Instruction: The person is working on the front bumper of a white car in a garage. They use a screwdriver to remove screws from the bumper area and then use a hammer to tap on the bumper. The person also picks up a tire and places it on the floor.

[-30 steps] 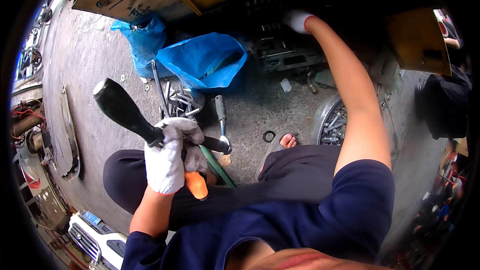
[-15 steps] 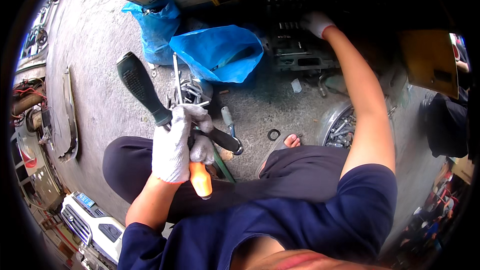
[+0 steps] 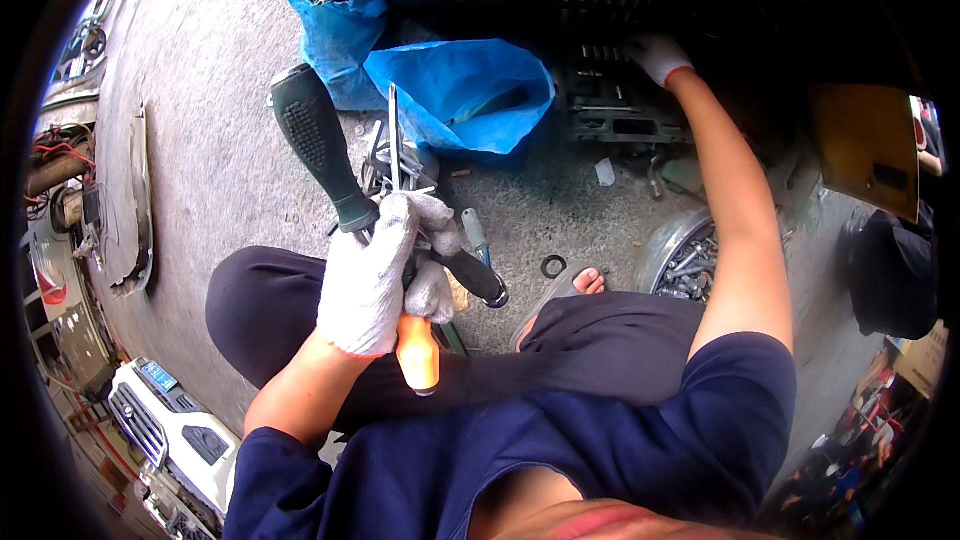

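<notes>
My left hand (image 3: 365,285), in a white knit glove, is closed round a bundle of hand tools above my lap. An orange-handled screwdriver (image 3: 418,355) points its handle toward me. A thick dark textured handle (image 3: 315,140) leans up to the left, and a shorter black handle (image 3: 475,277) sticks out right. A bare metal shaft (image 3: 394,135) stands up from the fist. My right hand (image 3: 660,58), gloved too, reaches into a dark cabinet beside a row of small shiny sockets (image 3: 602,53). Shadow blurs its fingers, so I cannot see whether they grip anything.
Two blue plastic bags (image 3: 460,90) stand before the cabinet. Between my knees and them are a container of metal rods (image 3: 385,155), a grey-handled tool (image 3: 476,235) and a black ring (image 3: 552,266). A basin of bolts (image 3: 685,260) sits by my right forearm. The yellow cabinet door (image 3: 865,150) hangs at right.
The view has shifted, so the floor and bags appear further right. My left hand has lifted slightly forward and right with the tools. My right hand stays by the sockets.
</notes>
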Motion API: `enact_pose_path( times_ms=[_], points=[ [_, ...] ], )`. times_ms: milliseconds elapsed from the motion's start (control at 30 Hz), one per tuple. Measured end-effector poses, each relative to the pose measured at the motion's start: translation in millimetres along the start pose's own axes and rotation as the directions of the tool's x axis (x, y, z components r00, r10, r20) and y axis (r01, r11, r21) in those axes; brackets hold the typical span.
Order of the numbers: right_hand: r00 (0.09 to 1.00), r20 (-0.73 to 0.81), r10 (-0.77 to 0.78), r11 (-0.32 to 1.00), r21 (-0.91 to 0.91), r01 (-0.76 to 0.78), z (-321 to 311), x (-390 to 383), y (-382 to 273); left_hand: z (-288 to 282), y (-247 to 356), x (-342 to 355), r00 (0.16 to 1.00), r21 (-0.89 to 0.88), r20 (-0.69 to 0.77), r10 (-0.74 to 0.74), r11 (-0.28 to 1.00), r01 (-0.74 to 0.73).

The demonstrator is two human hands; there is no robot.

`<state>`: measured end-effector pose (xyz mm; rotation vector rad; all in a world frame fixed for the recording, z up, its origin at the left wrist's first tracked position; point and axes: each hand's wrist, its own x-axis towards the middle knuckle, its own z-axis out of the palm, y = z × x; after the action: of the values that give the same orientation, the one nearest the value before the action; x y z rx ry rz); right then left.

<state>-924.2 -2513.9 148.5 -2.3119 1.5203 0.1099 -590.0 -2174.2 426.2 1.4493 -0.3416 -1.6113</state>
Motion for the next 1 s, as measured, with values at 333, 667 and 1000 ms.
enact_pose_path(
  times_ms=[333,667,1000],
  points=[
    [0.995,0.100,0.000,0.999,-0.054,0.006,-11,9,-20,-6,-1,-1,1.000,-0.017,0.012,-0.003,1.000,0.004],
    [0.965,-0.112,0.237,0.971,-0.013,-0.240,16,8,-5,-9,2,-3,0.993,-0.098,0.116,-0.022,0.995,0.033],
    [0.945,0.323,-0.053,0.986,-0.131,0.100,-54,-14,-1,-10,0,-8,0.997,-0.021,0.057,-0.045,0.999,0.046]
  ],
)
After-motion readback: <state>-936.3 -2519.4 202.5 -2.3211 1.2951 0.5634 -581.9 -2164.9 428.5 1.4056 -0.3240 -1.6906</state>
